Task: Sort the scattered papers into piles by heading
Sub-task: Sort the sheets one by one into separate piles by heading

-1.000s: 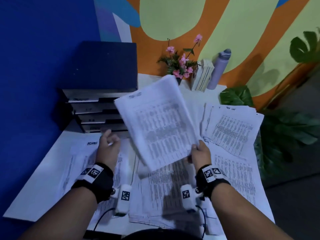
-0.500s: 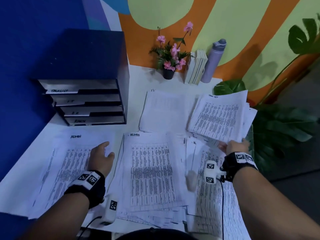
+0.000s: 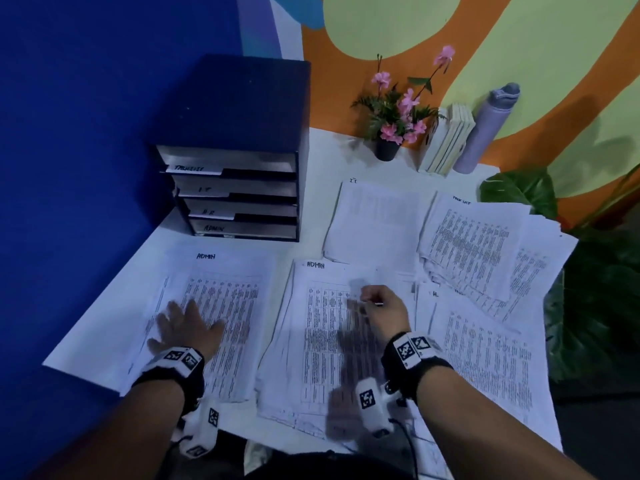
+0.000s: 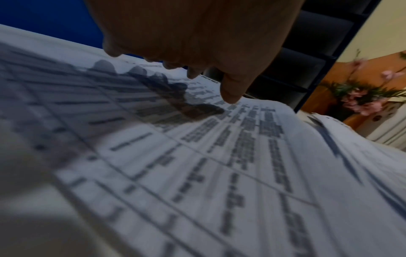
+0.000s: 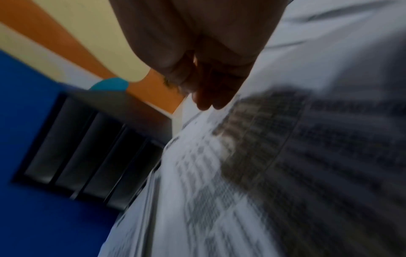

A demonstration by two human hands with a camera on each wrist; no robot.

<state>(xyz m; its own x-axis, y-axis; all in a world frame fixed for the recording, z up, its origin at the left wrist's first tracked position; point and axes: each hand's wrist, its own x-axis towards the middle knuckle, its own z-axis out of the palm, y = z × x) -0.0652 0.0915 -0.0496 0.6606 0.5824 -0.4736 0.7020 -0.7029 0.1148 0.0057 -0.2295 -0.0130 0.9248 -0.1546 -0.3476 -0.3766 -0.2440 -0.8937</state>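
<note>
Papers (image 3: 478, 358) lie across the white table (image 3: 86, 327), partly sorted: one ADMIN pile (image 3: 221, 306) sits under my left hand (image 3: 183, 327), which rests flat with fingers spread. My right hand (image 3: 381, 306) hangs over the middle heap (image 3: 325, 341), whose top sheet also reads ADMIN; its fingers look loosely curled and I cannot tell whether they pinch a sheet. I judge the risk to be lifting several sheets together, since the heap is fanned and overlapping, or dragging neighbours out of their piles.
</note>
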